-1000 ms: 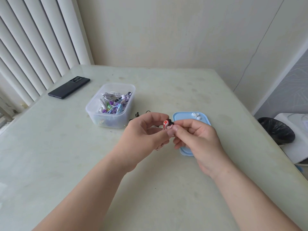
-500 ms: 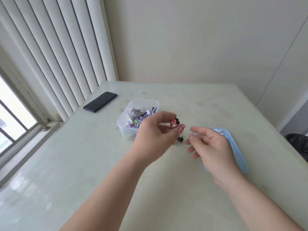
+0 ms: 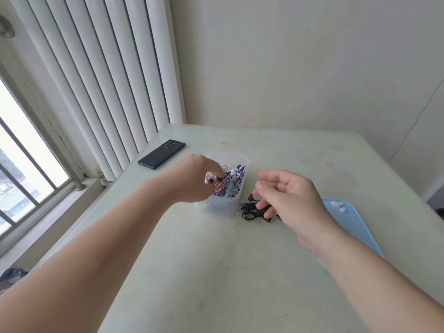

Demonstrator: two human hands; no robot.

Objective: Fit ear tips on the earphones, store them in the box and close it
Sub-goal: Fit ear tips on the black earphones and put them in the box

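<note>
Earphones, black set (image 3: 254,209): loose tangle on the table (image 3: 216,272), centre of frame, just right of the clear box (image 3: 223,209) and left of the blue lid (image 3: 348,219).

Second set, pink-striped (image 3: 219,187), is at the top of the pile inside the box.

Hands:
- left hand (image 3: 194,181): fingers curled down into the box, index tip on the pink-striped set. Can't tell if it is pinching or only touching.
- right hand (image 3: 288,198): relaxed and spread, holding nothing. It hovers over the black tangle, lower fingertips at or near the cable; contact unclear.

Handling, my read:
- Very light and limp. The cable has no stiffness and will trail and snag on neighbouring coils.
- Buds are small, hard and likely smooth. Pinch the bud body between thumb and index when fitting a tip.
- For moving, scoop the whole bundle; don't lift by one strand.
- Ear tips (image 3: 338,205), white, sit on the lid's far end. Soft and tiny, so easy to drop.

Orientation:
- The black tangle stretches roughly upper left to lower right. One bud sticks out at its upper left, another at its lower right.
- Nozzle directions are too small to read.
- The pink-striped set is bunched with no clear axis; a dark bud shows at its left edge.

Phone (image 3: 161,154) at left of the box, not involved.
</note>
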